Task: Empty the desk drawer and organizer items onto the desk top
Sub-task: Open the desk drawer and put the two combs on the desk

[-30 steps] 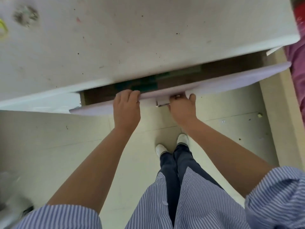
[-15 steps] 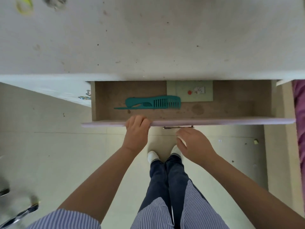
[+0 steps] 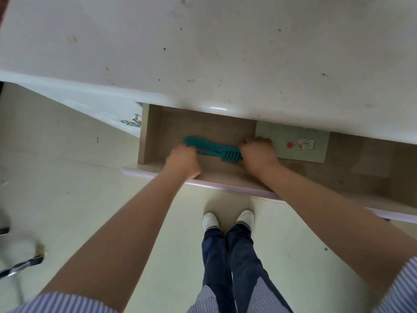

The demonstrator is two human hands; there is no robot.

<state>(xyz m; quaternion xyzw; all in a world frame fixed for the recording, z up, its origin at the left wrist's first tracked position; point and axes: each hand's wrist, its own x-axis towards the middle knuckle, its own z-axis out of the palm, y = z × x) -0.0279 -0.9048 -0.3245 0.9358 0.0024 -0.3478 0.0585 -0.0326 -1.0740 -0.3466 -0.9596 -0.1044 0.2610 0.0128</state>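
The desk drawer, with its lilac front edge (image 3: 225,188), stands pulled out under the white desk top (image 3: 225,53). On its brown floor lies a teal comb (image 3: 212,150). My left hand (image 3: 181,159) is curled over the comb's handle end and looks blurred. Over the toothed end my right hand (image 3: 257,154) has its fingers bent down, hiding that end. A pale green card (image 3: 293,143) with a red dot and a small picture lies flat just right of my right hand, partly under the desk edge.
A white cabinet front with small keys (image 3: 132,123) hangs left of the drawer. A blurred metal chair part (image 3: 20,267) sits low on the left. My legs and white shoes (image 3: 228,219) stand on the pale floor below the drawer.
Both hands have left the drawer's front edge and reached inside onto the two ends of the teal comb. The drawer is out further than a second ago.
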